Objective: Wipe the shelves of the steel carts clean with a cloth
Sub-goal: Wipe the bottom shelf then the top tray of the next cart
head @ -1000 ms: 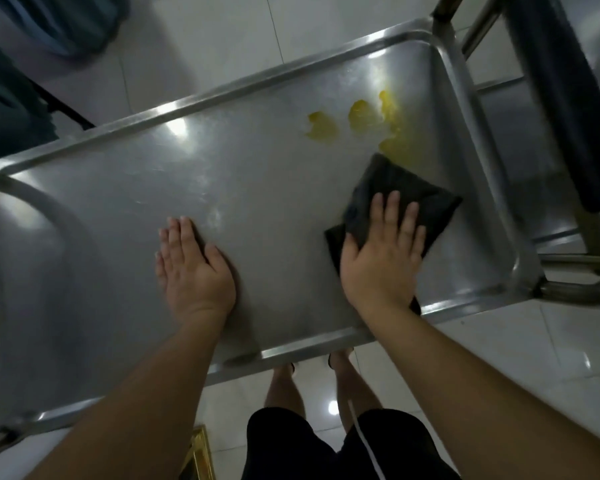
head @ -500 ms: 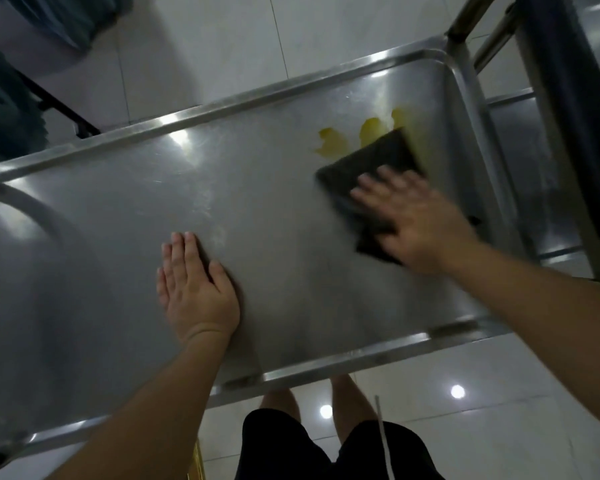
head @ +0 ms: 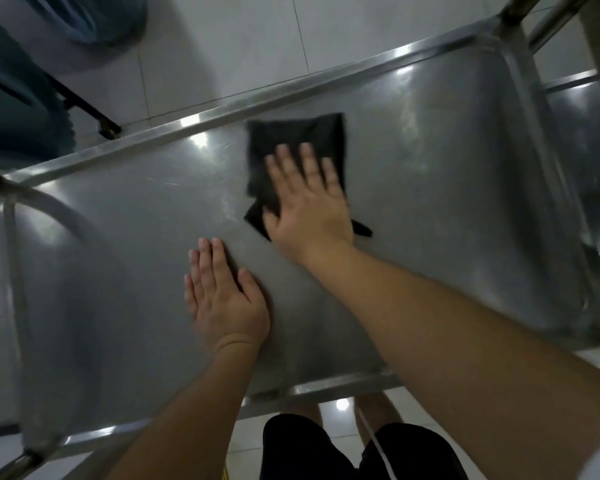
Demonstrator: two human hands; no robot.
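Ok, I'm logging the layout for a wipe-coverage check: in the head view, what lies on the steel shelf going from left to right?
Curved steel handle bar → left hand flat on the steel cart shelf → black folded cloth under the right hand → raised right rim.

Black cloth (head: 293,140) on the steel shelf (head: 430,188).
The cloth lies flat and folded, slightly rumpled, near the shelf's far rim, about midway along it; the shelf is dull grey with raised shiny edges.

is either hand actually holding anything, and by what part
Nothing is gripped. The right hand presses flat on the black cloth, covering its near half; the left hand rests flat on the bare steel shelf.
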